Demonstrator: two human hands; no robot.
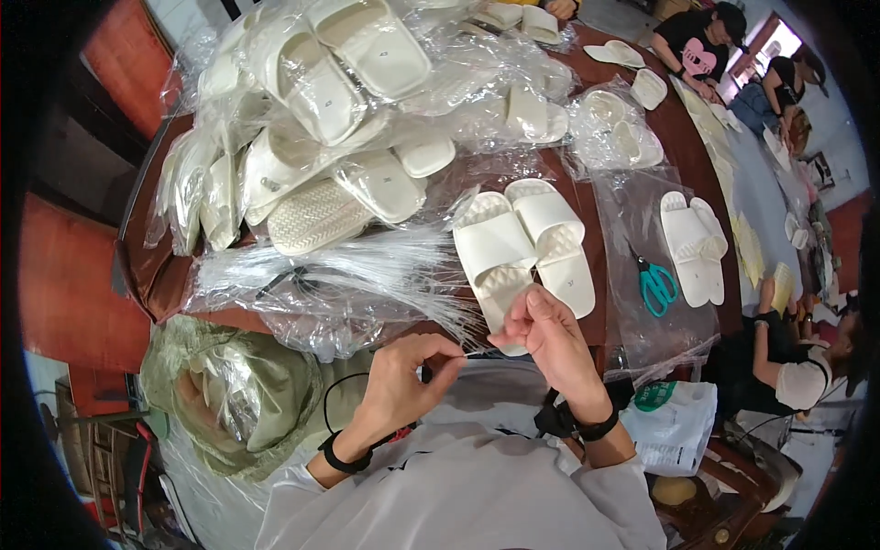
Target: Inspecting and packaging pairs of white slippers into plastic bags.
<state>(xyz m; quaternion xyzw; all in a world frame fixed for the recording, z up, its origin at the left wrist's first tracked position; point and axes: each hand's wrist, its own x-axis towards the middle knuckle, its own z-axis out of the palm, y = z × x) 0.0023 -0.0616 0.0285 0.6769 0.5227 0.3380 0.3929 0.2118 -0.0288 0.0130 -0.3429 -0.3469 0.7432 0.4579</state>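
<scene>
A pair of off-white slide slippers (500, 238) lies side by side on the brown table, just beyond my hands. My left hand (403, 378) is closed, its thumb and forefinger pinching a thin clear plastic strand (478, 352). The strand stretches toward my right hand (556, 346), which is raised over the near end of the slippers with its fingers bent together. It seems to grip the same strand; its fingertips partly hide the hold. To the left of the slippers spreads a bundle of similar clear strands (367, 275) on plastic film.
Bagged off-white slippers (380, 46) are heaped at the far left. Teal-handled scissors (656, 286) lie right, beside another slipper pair (694, 247). A green sack (229, 394) stands below the table's left edge, a white bag (674, 426) at lower right. Other people (701, 46) work at right.
</scene>
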